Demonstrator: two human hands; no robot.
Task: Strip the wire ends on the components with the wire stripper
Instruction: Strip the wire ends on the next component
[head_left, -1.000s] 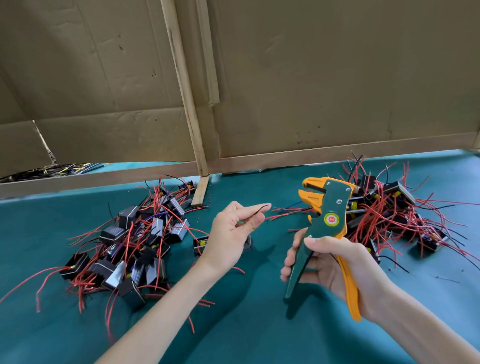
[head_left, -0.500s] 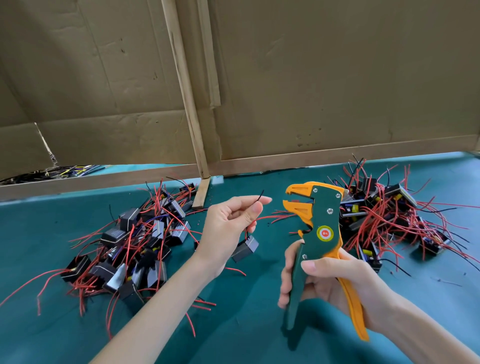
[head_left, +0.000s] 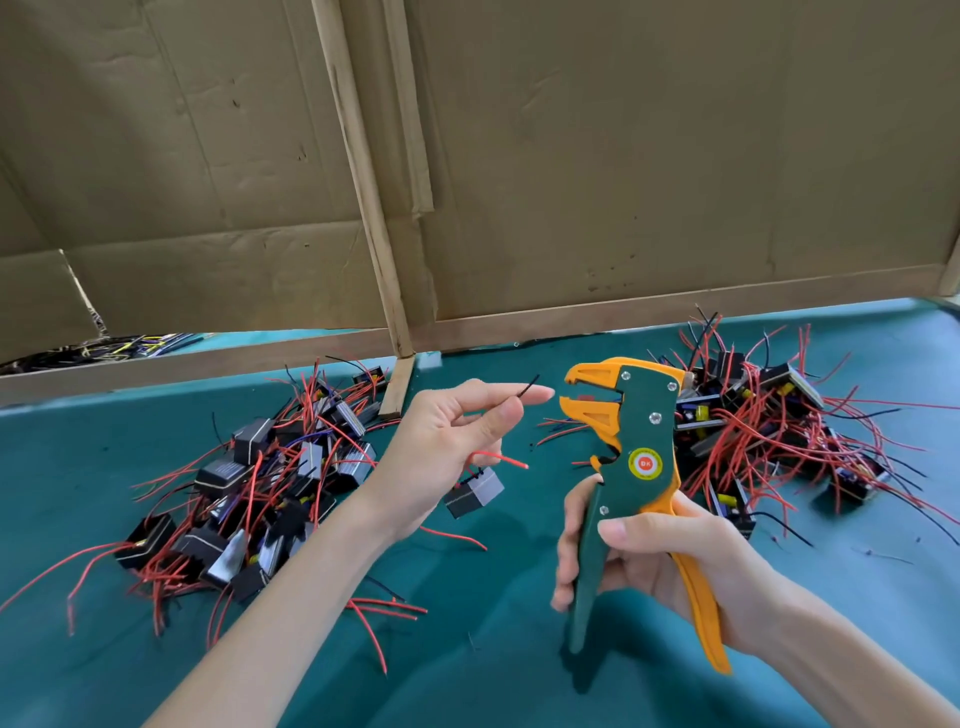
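The left hand (head_left: 441, 457) pinches a black wire (head_left: 527, 387) between thumb and forefinger. The wire's free end points up and right toward the wire stripper (head_left: 639, 431), and its component (head_left: 475, 493) dangles below. The right hand (head_left: 665, 566) grips the stripper's handles above the middle of the surface (head_left: 493, 675). The tool's long axis is near upright, its jaws parted and facing left.

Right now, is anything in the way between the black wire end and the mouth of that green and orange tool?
Nothing visible. The black wire end, pinched by the left hand, faces the open mouth of the wire stripper across bare air. The component and its red wire hang lower, under that path.
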